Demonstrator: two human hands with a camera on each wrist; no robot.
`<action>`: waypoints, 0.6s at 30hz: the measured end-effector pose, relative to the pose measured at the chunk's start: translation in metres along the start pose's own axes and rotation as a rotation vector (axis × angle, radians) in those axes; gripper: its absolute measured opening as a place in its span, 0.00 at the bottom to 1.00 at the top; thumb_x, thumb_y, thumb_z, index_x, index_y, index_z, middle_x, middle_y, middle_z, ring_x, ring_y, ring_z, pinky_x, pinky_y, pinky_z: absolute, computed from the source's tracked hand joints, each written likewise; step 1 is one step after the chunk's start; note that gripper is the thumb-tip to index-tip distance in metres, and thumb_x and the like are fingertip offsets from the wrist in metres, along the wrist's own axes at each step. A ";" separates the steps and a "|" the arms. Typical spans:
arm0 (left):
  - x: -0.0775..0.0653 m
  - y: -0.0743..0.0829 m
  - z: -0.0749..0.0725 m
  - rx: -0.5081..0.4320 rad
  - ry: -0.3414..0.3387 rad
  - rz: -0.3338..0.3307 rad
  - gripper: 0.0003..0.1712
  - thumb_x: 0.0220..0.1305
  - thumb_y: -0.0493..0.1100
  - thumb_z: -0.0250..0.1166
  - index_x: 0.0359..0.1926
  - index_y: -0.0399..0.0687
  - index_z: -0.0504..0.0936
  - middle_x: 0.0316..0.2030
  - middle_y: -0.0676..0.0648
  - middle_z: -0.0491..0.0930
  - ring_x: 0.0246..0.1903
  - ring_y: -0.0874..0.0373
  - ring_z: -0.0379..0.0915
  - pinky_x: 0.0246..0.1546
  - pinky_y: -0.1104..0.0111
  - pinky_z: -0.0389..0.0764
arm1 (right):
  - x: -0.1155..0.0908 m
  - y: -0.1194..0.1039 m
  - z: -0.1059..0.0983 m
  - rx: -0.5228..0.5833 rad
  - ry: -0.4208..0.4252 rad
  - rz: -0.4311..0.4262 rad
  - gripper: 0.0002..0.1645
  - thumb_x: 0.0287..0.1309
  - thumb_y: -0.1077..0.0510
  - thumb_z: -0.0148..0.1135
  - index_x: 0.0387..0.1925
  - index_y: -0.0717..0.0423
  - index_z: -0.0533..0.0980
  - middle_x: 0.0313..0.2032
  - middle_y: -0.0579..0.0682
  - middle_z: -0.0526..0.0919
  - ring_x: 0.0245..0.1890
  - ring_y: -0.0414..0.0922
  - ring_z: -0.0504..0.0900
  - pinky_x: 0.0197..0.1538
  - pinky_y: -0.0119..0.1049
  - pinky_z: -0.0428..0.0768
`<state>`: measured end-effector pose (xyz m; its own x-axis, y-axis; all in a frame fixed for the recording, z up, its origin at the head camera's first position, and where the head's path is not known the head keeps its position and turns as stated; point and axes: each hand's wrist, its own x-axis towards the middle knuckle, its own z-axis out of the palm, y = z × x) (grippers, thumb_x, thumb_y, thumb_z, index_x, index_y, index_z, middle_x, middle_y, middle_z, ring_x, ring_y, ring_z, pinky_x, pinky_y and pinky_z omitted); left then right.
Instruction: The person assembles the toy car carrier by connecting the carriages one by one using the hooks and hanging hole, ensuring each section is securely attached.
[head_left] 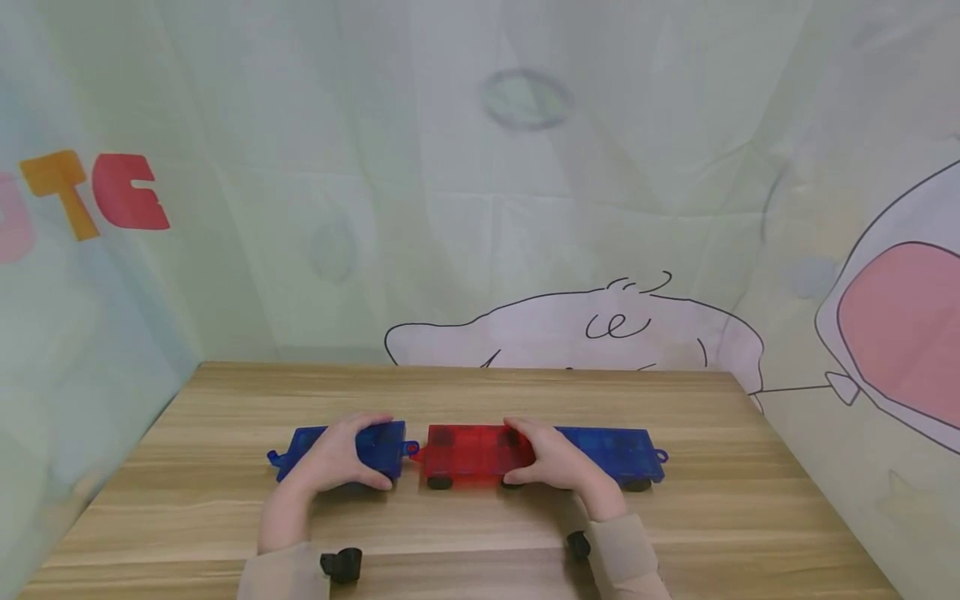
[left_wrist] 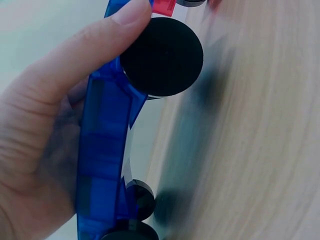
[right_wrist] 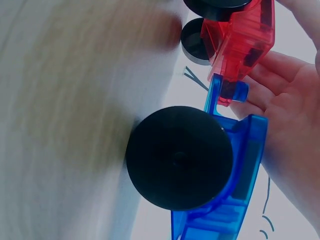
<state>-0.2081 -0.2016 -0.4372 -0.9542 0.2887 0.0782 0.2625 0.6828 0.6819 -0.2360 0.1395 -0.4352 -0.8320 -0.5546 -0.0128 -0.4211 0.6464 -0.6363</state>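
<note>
Three flat, see-through plastic toy cars with black wheels stand end to end in a row in the head view. My left hand [head_left: 345,458] grips the left blue toy car [head_left: 382,450] across its top, thumb on the near side by a wheel [left_wrist: 165,57]. The red toy car [head_left: 476,450] is in the middle, and my right hand [head_left: 551,458] holds its right end between thumb and fingers. Behind that hand extends the right blue toy car [head_left: 615,454]. Its coupling [right_wrist: 235,91] joins the red one in the right wrist view. The left car's ring [head_left: 411,448] overlaps the red hook.
The cars are on a wood-grain table [head_left: 465,533]. A printed cloth [head_left: 420,208] with cartoon drawings hangs behind and at both sides. Black wrist cameras [head_left: 345,565] are strapped near both light sleeves.
</note>
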 end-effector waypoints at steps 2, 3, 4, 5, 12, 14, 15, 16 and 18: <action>0.000 0.000 0.000 0.004 -0.002 -0.001 0.54 0.34 0.51 0.84 0.64 0.37 0.72 0.63 0.31 0.71 0.64 0.31 0.63 0.61 0.37 0.66 | 0.000 0.000 0.000 0.004 -0.003 0.006 0.50 0.49 0.53 0.74 0.69 0.66 0.62 0.67 0.62 0.69 0.68 0.57 0.68 0.68 0.56 0.67; 0.000 0.000 0.000 0.005 -0.002 -0.001 0.54 0.34 0.51 0.84 0.64 0.38 0.72 0.63 0.32 0.71 0.64 0.31 0.63 0.61 0.37 0.66 | 0.000 0.000 0.000 0.005 -0.003 0.009 0.50 0.49 0.53 0.74 0.69 0.66 0.62 0.67 0.62 0.69 0.68 0.57 0.67 0.68 0.56 0.67; 0.001 0.000 0.001 0.007 -0.002 -0.001 0.54 0.34 0.51 0.84 0.64 0.38 0.72 0.63 0.32 0.71 0.64 0.31 0.63 0.61 0.37 0.66 | 0.000 0.000 0.000 0.005 -0.004 0.011 0.50 0.49 0.53 0.74 0.69 0.66 0.62 0.67 0.62 0.69 0.68 0.58 0.67 0.68 0.56 0.67; 0.001 0.000 0.001 0.010 -0.002 0.001 0.54 0.34 0.51 0.84 0.64 0.38 0.72 0.63 0.32 0.71 0.64 0.31 0.63 0.61 0.37 0.66 | 0.000 0.000 0.000 0.005 -0.004 0.012 0.50 0.49 0.53 0.75 0.69 0.66 0.62 0.67 0.62 0.69 0.68 0.58 0.67 0.68 0.56 0.67; 0.002 0.001 0.001 0.018 0.008 0.021 0.54 0.33 0.51 0.84 0.63 0.37 0.73 0.62 0.32 0.72 0.63 0.31 0.65 0.61 0.38 0.66 | 0.000 0.000 0.000 0.002 -0.001 0.021 0.50 0.49 0.53 0.75 0.69 0.66 0.62 0.67 0.61 0.69 0.67 0.58 0.68 0.68 0.57 0.67; 0.002 0.000 0.002 0.024 0.008 0.027 0.54 0.32 0.51 0.84 0.63 0.36 0.73 0.62 0.32 0.73 0.63 0.31 0.65 0.60 0.38 0.67 | 0.000 0.001 0.000 0.002 -0.001 0.022 0.50 0.49 0.53 0.75 0.69 0.65 0.62 0.67 0.61 0.69 0.67 0.58 0.67 0.68 0.57 0.67; 0.002 0.000 0.002 0.027 0.008 0.029 0.54 0.32 0.51 0.84 0.63 0.36 0.73 0.62 0.32 0.73 0.62 0.31 0.65 0.60 0.38 0.67 | 0.000 0.001 0.000 0.002 -0.001 0.023 0.50 0.49 0.53 0.75 0.69 0.65 0.62 0.67 0.61 0.69 0.68 0.58 0.67 0.68 0.57 0.67; 0.002 0.000 0.002 0.031 0.006 0.030 0.54 0.32 0.51 0.84 0.63 0.36 0.73 0.61 0.32 0.73 0.62 0.31 0.65 0.60 0.38 0.67 | -0.001 0.001 -0.001 0.002 -0.001 0.023 0.50 0.49 0.53 0.75 0.69 0.65 0.62 0.67 0.61 0.69 0.68 0.58 0.67 0.68 0.57 0.67; 0.003 0.000 0.002 0.035 0.005 0.026 0.54 0.32 0.51 0.85 0.62 0.37 0.73 0.61 0.32 0.73 0.62 0.32 0.65 0.60 0.38 0.67 | -0.001 0.001 -0.001 0.003 -0.001 0.021 0.50 0.49 0.53 0.75 0.69 0.65 0.62 0.67 0.61 0.69 0.68 0.57 0.67 0.68 0.56 0.67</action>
<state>-0.2103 -0.1992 -0.4388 -0.9476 0.3036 0.0992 0.2921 0.6981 0.6537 -0.2361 0.1407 -0.4352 -0.8405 -0.5412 -0.0271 -0.4020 0.6563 -0.6385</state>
